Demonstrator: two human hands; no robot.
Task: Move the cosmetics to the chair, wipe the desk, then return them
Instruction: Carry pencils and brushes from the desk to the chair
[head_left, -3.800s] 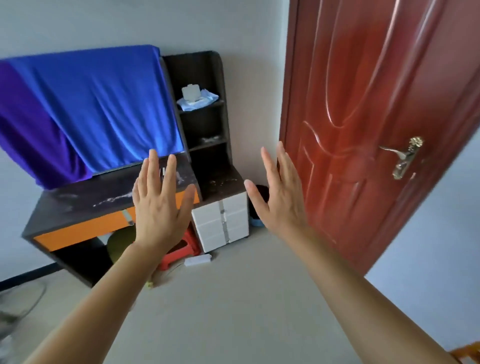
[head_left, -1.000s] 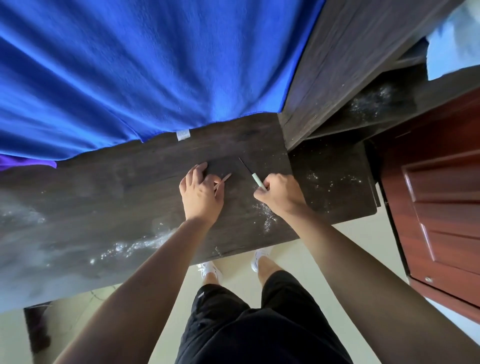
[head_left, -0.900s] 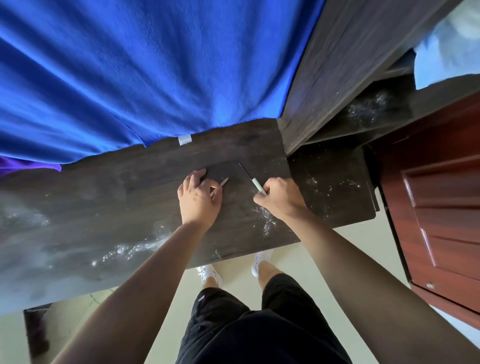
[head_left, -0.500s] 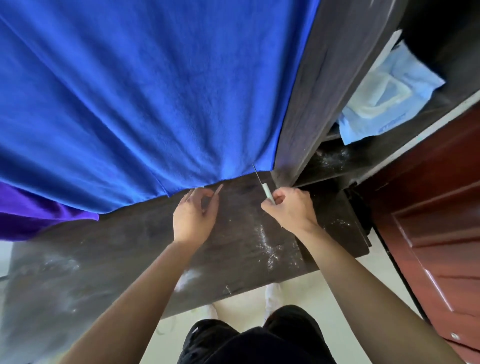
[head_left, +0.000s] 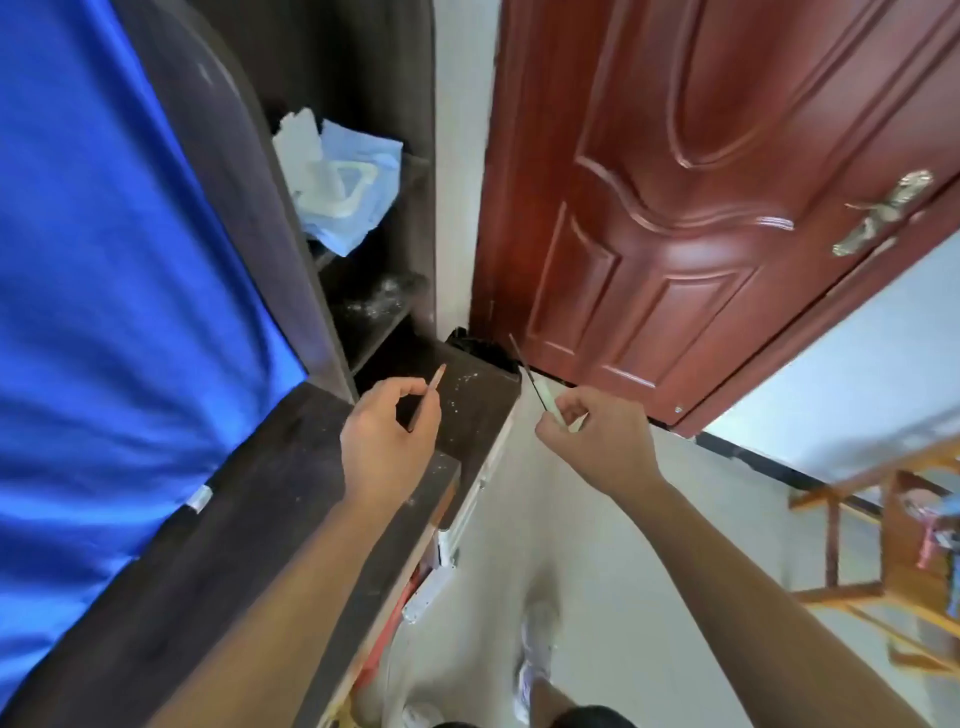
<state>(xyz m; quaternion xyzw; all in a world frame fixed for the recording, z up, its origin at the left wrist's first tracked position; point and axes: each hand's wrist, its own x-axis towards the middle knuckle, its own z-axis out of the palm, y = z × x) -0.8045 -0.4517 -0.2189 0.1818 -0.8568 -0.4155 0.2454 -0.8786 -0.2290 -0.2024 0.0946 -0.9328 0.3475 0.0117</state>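
Head-camera footage is tilted and partly blurred. Two thin cosmetic items are seen lifted clear of the dark wooden desk top (head_left: 291, 499). The left hand (head_left: 387, 447) is pinched around a slim brownish cosmetic pencil (head_left: 427, 396), held above the desk's right end with its pale tip pointing up and away. The right hand (head_left: 592, 441) is closed around a thin stick with a pale green grip and a dark needle-like tip (head_left: 535, 382), held out past the desk edge, over the pale floor (head_left: 597, 571). A wooden chair with a light frame (head_left: 883, 545) is visible at the far right, well apart from both hands; small colourful items seem to lie on it, though they are too blurred to identify. White powdery specks remain on the desk surface near the left hand.

The carrying step is judged to be under way, with the desk not yet wiped. Both items are gripped only at fingertip level, so either could be dropped on the way across. The needle-like tip points towards the red-brown panelled door (head_left: 701, 208) and could be bent or snapped if knocked against it. On the chair, round pencils could roll off the seat if set down carelessly.
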